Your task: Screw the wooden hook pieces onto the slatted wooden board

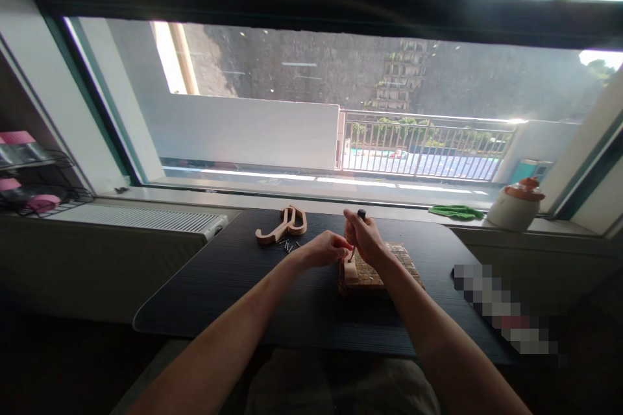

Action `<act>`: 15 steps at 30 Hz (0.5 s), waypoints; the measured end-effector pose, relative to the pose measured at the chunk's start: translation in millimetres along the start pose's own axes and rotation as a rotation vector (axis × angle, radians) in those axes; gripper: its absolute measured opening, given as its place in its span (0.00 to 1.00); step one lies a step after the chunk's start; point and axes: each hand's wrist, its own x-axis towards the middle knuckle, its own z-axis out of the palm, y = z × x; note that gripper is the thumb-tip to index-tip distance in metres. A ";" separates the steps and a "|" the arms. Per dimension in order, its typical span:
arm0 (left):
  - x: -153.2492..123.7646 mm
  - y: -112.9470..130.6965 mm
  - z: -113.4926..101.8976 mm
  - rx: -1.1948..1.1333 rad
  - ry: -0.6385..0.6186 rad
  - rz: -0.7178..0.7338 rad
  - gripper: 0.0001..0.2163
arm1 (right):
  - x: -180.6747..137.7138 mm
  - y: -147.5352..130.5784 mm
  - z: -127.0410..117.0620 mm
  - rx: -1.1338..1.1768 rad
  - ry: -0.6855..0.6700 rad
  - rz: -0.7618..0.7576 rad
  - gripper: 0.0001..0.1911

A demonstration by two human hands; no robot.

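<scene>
My right hand (365,237) is wrapped round a screwdriver (361,214), its dark handle end showing above the fist. The shaft points down at a small pale wooden block (350,270). That block lies along the left edge of a brown board (387,266) with a patterned, woven-looking top. Close to the screwdriver tip, my left hand (331,249) has its fingers pinched together over the block's far end; what they grip is too small to tell. Left of my hands lie curved wooden hook-shaped pieces (282,227), with several loose screws (289,246) beside them.
The dark table (233,298) stands against the window sill. A blurred-out object (501,311) lies at its right edge. On the sill are a green cloth (456,212) and a white pot with an orange top (516,205). A radiator (146,220) and a wire rack (39,181) are at left.
</scene>
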 end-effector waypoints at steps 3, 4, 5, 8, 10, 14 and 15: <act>0.0 3.1 -5.8 -0.014 0.000 0.006 0.12 | 0.2 1.5 4.8 -0.035 0.041 -0.032 0.22; -0.1 3.6 -5.0 -0.038 -0.005 0.001 0.12 | -0.1 1.4 6.0 -0.046 0.044 -0.043 0.22; -0.1 3.8 -3.0 -0.070 -0.008 -0.008 0.12 | -0.5 1.1 6.9 -0.056 0.040 -0.050 0.22; 0.2 4.3 6.2 -0.172 0.005 -0.037 0.14 | -1.7 -0.4 6.2 -0.101 0.013 -0.035 0.22; 0.7 5.5 10.8 -0.189 0.029 -0.036 0.14 | -1.8 -1.5 2.5 -0.146 -0.009 -0.029 0.21; 0.8 9.3 10.7 -0.126 0.064 -0.014 0.14 | 2.6 -13.2 -14.2 -0.399 -0.117 -0.049 0.19; 0.5 9.8 9.6 -0.094 0.065 -0.005 0.14 | 4.3 -19.9 -19.8 -0.499 -0.154 -0.048 0.17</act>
